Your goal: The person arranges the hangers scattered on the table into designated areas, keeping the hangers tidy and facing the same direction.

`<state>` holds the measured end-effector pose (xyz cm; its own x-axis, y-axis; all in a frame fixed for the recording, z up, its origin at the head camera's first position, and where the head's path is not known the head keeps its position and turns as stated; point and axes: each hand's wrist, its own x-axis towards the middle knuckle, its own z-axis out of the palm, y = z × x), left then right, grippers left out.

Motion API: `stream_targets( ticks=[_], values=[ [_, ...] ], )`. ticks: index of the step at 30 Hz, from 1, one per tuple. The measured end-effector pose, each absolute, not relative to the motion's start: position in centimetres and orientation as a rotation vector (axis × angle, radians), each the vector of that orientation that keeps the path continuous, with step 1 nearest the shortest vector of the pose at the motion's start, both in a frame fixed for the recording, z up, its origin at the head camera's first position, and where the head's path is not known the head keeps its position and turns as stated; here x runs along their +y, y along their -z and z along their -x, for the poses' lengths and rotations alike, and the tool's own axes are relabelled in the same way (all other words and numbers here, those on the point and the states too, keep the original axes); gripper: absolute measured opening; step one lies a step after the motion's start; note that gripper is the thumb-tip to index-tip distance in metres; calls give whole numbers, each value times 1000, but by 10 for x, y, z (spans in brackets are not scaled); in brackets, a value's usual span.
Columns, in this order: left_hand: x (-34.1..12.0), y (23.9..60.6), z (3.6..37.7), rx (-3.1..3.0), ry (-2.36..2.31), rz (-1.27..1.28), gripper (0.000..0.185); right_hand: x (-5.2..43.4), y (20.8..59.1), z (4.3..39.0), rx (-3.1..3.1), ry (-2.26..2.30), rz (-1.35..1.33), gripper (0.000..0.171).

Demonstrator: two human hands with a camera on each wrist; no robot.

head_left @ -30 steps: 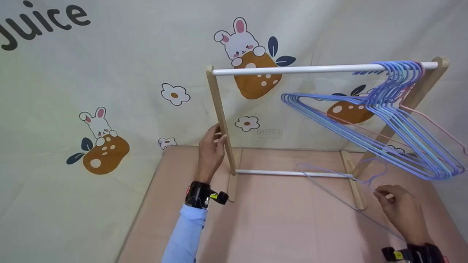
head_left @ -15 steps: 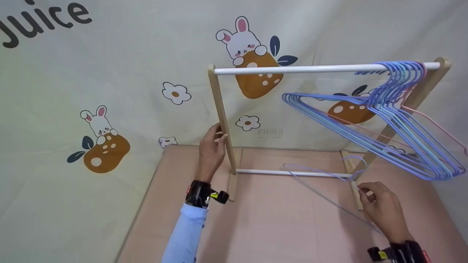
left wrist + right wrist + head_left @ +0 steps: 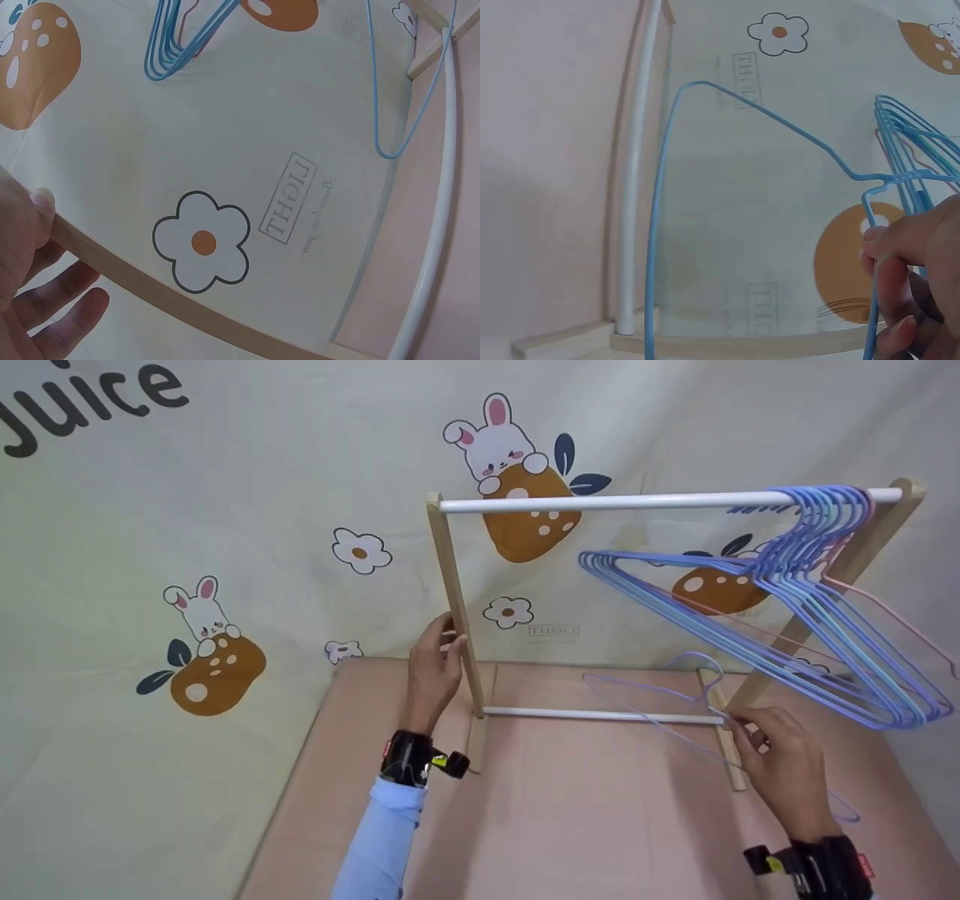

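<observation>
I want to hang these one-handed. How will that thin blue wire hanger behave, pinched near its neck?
The wire hanger looks very thin, so it is probably light and a bit springy. Pinched near the neck by the right hand, its long triangle will likely swing or twist. The smooth coated wire may slip in a loose grip.

Left forearm wears a light blue sleeve (image 3: pixel 379 840) ending at the wrist. A glossy black wrist camera band (image 3: pixel 407 759) sits above the cuff, with a red tag and a yellow-marked black lens unit. Right wrist carries a matching black band (image 3: pixel 829 866) with red and yellow markings.
</observation>
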<state>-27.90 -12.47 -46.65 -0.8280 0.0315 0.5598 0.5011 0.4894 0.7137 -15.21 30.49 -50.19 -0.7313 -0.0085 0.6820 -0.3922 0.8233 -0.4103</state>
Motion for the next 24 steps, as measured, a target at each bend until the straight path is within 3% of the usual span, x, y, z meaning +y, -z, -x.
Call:
stream_targets(
  ticks=[24],
  values=[
    [-125, 464, 277, -2235, 1338, 461, 36, 295, 410, 158, -2082, -774, -227, 24]
  ],
)
